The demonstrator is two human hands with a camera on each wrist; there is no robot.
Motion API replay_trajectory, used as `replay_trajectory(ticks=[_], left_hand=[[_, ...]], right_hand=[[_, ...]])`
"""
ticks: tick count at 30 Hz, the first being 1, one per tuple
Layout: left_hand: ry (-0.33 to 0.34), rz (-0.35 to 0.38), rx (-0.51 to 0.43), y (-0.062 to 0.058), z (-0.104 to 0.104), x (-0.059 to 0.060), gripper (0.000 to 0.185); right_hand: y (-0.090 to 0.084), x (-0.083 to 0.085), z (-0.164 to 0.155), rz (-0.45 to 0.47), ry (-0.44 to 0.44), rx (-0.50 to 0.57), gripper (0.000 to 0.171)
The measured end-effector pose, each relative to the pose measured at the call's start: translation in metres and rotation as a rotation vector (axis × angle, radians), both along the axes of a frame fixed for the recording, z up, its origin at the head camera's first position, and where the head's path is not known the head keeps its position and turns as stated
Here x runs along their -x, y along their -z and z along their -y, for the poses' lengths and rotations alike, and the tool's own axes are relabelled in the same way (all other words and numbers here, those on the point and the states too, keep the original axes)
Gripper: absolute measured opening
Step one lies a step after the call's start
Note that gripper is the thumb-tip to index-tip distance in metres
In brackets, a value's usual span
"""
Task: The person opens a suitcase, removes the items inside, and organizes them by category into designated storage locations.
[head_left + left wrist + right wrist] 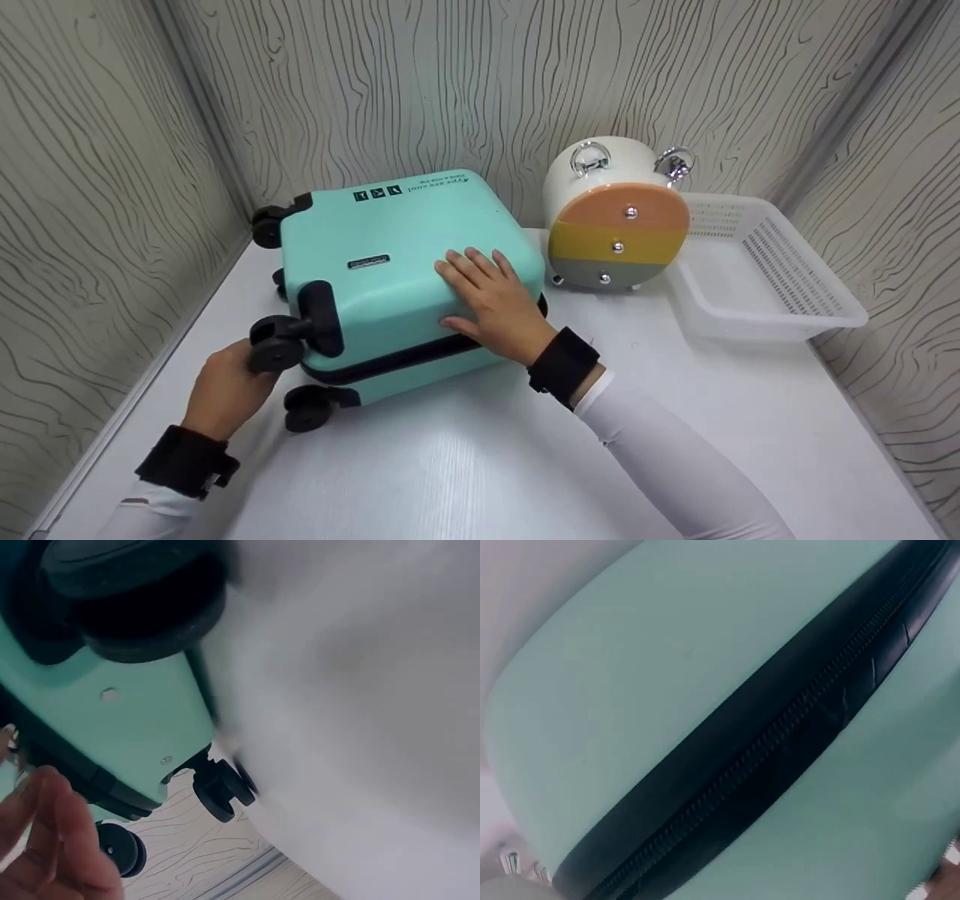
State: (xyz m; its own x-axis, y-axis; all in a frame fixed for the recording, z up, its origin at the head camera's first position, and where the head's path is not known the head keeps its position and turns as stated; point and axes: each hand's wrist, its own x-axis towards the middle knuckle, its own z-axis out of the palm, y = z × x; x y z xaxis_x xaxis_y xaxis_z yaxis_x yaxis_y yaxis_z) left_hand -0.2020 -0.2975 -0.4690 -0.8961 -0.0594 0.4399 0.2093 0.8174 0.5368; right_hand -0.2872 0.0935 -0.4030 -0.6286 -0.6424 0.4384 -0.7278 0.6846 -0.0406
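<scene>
A mint-green suitcase lies on its side on the white table, black wheels toward the left. My right hand rests with spread fingers on its upper shell near the front edge. A black zipper band runs along the side facing me, filling much of the right wrist view. At the wheeled end, my left hand reaches in behind a front wheel, its fingertips hidden in the head view. In the left wrist view bent fingers are close to the zipper band; I cannot tell whether they pinch anything.
To the right of the suitcase stands a small white cabinet with a striped orange, yellow and grey front, round knobs and metal rings on top. Beside it is a white plastic basket. Wood-patterned panels enclose the table.
</scene>
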Motion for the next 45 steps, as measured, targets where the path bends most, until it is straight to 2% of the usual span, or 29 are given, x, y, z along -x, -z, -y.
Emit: replay_trajectory(ticks=[3,6,8,12,14,16,22,25,28,34,40,43,45], left_hand=[[0.06,-0.072,-0.075,0.001,0.001,-0.001,0.013],[0.108,-0.164,-0.144,-0.002,0.004,-0.006,0.021],[0.146,-0.185,-0.21,-0.008,0.008,-0.01,0.025],[0.243,-0.129,-0.341,-0.027,0.014,-0.019,0.035],[0.285,-0.105,-0.366,-0.034,0.015,-0.023,0.035],[0.311,-0.098,-0.345,-0.039,0.014,-0.023,0.029],[0.263,-0.031,-0.242,-0.04,0.008,-0.023,0.033],[0.272,-0.014,-0.252,-0.04,0.005,-0.024,0.031],[0.321,-0.026,-0.254,-0.042,-0.001,-0.026,0.03],[0.456,-0.13,-0.181,-0.046,-0.025,-0.031,0.033],[0.484,-0.263,-0.012,-0.048,-0.069,-0.041,0.039],[0.484,-0.343,0.038,-0.046,-0.098,-0.044,0.044],[0.476,-0.359,0.043,-0.044,-0.118,-0.046,0.047]], right_hand=[[0.001,-0.005,-0.003,0.022,0.003,-0.009,0.072],[0.004,-0.014,-0.006,0.041,0.004,0.047,0.065],[0.007,-0.022,-0.009,0.034,0.03,0.093,0.062],[0.014,-0.04,-0.013,0.009,0.133,0.203,0.061],[0.016,-0.048,-0.014,0.024,0.182,0.259,0.063],[0.019,-0.056,-0.013,0.063,0.218,0.299,0.065],[0.025,-0.071,-0.007,0.224,0.229,0.31,0.076],[0.025,-0.069,-0.008,0.289,0.209,0.319,0.078],[0.025,-0.061,-0.011,0.329,0.193,0.337,0.08],[0.023,-0.041,-0.021,0.385,0.172,0.337,0.086],[0.016,-0.019,-0.03,0.457,0.211,0.406,0.079],[0.015,-0.006,-0.034,0.506,0.214,0.462,0.079],[0.015,0.001,-0.037,0.563,0.202,0.525,0.079]])
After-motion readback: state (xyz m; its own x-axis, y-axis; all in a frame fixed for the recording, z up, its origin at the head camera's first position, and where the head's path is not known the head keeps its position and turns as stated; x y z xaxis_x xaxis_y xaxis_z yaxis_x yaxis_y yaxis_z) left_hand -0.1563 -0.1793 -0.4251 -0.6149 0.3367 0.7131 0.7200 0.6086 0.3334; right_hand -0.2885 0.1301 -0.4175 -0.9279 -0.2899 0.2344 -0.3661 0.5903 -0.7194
